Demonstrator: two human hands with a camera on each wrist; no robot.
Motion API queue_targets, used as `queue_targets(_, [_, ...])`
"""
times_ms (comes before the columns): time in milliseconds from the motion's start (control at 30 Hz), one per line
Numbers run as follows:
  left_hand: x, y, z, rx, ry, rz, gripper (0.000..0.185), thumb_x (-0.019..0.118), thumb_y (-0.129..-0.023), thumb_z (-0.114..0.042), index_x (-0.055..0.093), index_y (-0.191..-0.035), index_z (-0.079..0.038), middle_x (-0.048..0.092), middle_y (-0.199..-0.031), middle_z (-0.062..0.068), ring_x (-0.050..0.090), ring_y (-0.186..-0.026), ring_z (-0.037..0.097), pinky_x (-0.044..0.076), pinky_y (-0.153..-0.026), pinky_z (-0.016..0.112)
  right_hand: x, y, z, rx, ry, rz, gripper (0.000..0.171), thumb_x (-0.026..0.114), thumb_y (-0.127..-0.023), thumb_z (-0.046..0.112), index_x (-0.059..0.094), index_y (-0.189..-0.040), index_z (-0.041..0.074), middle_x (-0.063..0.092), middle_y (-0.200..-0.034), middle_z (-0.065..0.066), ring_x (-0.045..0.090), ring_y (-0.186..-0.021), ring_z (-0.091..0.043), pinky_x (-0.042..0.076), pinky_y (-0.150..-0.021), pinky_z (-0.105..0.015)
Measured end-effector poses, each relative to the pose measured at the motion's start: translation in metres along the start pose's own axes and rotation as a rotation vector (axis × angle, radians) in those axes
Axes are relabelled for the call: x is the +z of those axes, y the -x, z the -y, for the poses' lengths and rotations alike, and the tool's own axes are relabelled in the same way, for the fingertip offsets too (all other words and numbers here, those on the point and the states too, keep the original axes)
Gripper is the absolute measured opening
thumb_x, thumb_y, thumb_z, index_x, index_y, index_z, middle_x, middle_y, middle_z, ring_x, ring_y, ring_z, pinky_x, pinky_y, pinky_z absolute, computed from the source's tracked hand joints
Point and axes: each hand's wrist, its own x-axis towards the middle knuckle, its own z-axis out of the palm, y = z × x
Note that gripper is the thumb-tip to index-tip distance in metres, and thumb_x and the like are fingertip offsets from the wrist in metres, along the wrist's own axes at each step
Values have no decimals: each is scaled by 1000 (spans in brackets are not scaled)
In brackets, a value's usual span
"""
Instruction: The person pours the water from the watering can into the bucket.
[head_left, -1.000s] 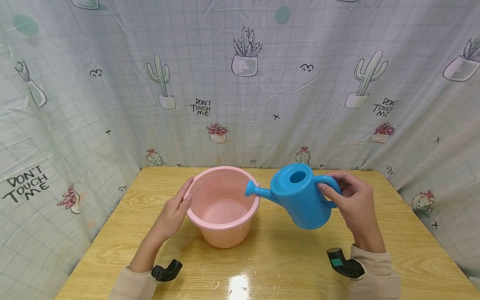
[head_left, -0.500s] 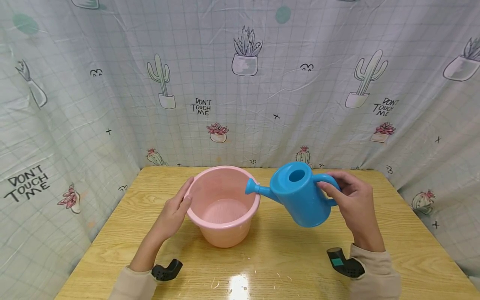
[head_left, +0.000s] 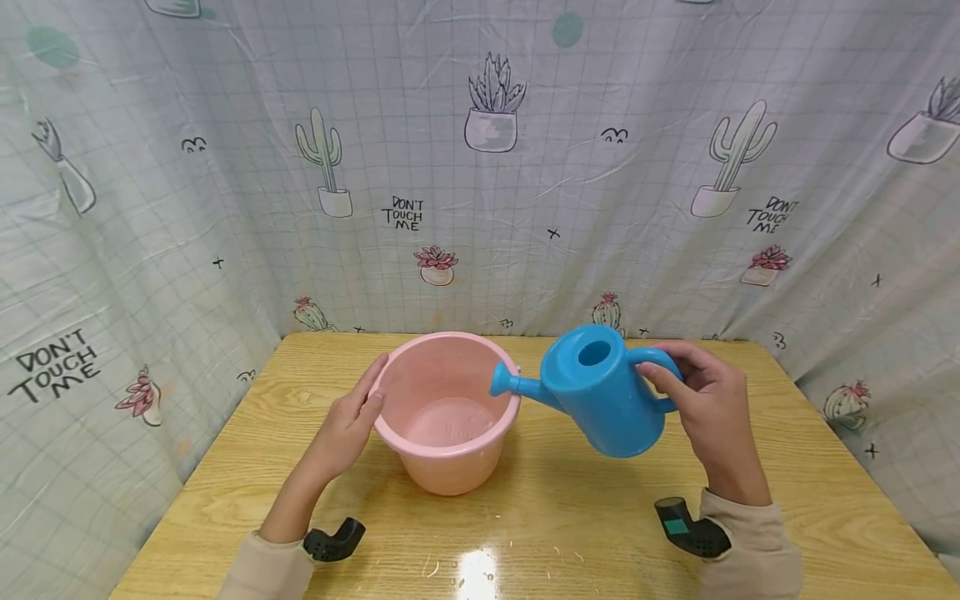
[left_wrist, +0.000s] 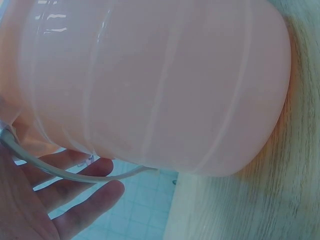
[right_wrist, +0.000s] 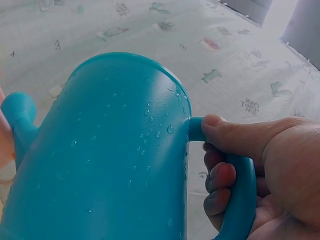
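A blue watering can (head_left: 600, 400), wet with drops in the right wrist view, is held tilted above the table by my right hand (head_left: 708, 396). That hand's fingers curl round the handle (right_wrist: 242, 195), thumb on top. The can's spout head (head_left: 501, 379) overlaps the right rim of a pink bucket (head_left: 450, 450) and points into it. My left hand (head_left: 348, 425) rests against the bucket's left rim with its fingers extended along the outside. In the left wrist view, several fingers (left_wrist: 92, 205) lie beside the bucket's thin bail handle (left_wrist: 65, 174).
The bucket stands on a wooden table (head_left: 570, 533), with small water drops near its front. Behind and on both sides hangs a curtain (head_left: 555, 183) printed with cacti. A black wrist device (head_left: 335, 540) sits at the left cuff, and another black device (head_left: 693, 529) at the right cuff.
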Motion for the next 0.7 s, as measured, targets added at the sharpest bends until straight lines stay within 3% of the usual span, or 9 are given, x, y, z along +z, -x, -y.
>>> queue_targets(433, [0, 0, 2, 22, -17, -16, 51, 34, -106, -25, 23, -155, -20, 40, -151, 17, 46, -133, 32, 41, -105, 53, 0, 1, 3, 14, 22, 11, 25, 65, -91, 8, 65, -114, -1, 66, -94, 15, 64, -81, -8, 53, -74, -17])
queue_targets(700, [0, 0, 2, 12, -12, -12, 51, 34, -106, -26, 23, -155, -17, 39, -152, 16, 46, -134, 33, 41, -105, 53, 2, 0, 3, 19, 6, 12, 25, 64, -92, 6, 64, -115, -1, 66, -98, 14, 64, -89, -1, 52, -80, -14])
